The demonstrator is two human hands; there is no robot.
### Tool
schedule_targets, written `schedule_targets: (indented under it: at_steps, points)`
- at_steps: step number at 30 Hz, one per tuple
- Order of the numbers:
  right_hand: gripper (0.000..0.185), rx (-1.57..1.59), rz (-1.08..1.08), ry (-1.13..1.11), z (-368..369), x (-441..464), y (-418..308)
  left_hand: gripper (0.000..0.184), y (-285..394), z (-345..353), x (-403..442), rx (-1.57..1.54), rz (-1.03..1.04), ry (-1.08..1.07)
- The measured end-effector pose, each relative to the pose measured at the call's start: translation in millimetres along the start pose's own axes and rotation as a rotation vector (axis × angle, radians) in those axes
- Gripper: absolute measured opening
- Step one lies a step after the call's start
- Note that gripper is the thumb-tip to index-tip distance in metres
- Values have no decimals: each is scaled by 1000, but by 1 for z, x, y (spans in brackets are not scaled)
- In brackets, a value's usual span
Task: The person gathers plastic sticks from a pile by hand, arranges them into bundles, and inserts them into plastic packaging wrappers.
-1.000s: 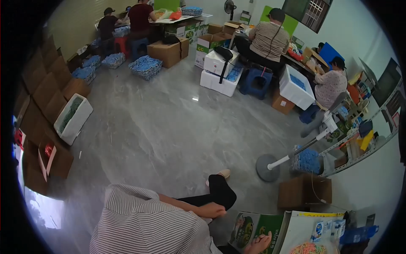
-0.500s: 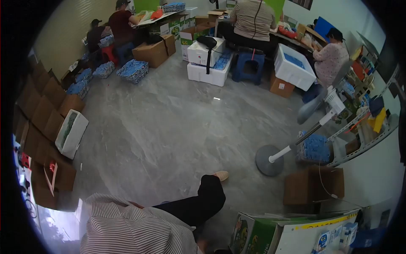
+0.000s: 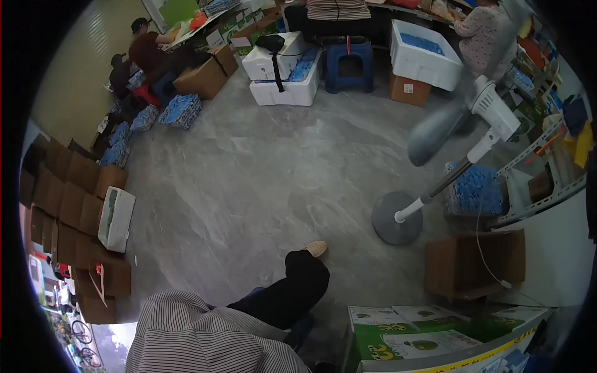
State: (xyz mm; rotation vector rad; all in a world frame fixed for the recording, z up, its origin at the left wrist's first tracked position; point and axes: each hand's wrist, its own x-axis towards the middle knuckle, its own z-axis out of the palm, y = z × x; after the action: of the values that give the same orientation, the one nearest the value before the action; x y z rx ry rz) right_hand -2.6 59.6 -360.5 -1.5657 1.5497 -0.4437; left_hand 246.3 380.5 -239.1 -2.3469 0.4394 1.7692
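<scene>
Neither of my hands shows in the head view. My striped shirt fills the lower left and hides whatever lies beneath it. One leg in black trousers reaches forward, ending in a tan shoe on the floor. To the right of that leg lie green-and-white printed cartons, the nearest things to my body. A brown cardboard box rests behind them.
A standing fan rises on the right beside a blue-filled basket. Cardboard boxes and a white foam box line the left. Across the grey floor, people sit at tables near a blue stool and foam boxes.
The view has tipped down and shifted, so the far tables sit higher. More of the printed carton tops shows. A patch of skin at the bottom edge has gone from sight.
</scene>
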Motion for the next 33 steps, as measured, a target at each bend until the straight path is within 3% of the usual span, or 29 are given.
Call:
schedule_targets:
  at_steps: [16, 19, 21, 22, 23, 25, 27, 33]
  points:
    - [21, 163, -151, -149, -29, -22, -40, 25, 130, -46, 42, 63, 323, 203]
    - [20, 215, -171, -174, -34, -31, -43, 25, 163, -61, 18, 8, 476, 443]
    - [20, 259, -194, -183, -37, -36, -51, 23, 186, -60, -13, -72, 699, 649]
    - [20, 282, -208, -183, -38, -38, -55, 21, 206, -61, -33, -139, 926, 834]
    - [20, 308, -224, -182, -39, -41, -63, 18, 223, -56, -55, -137, 1075, 798]
    - [19, 355, -254, -191, -42, -45, -80, 16, 250, -33, -92, -99, 1346, 493]
    - [19, 405, -292, -191, -48, -45, -102, 20, 267, 1, -119, 100, 1566, 306]
    - [19, 449, -427, -214, -85, -28, -184, 21, 267, 32, -181, 249, 1852, 20]
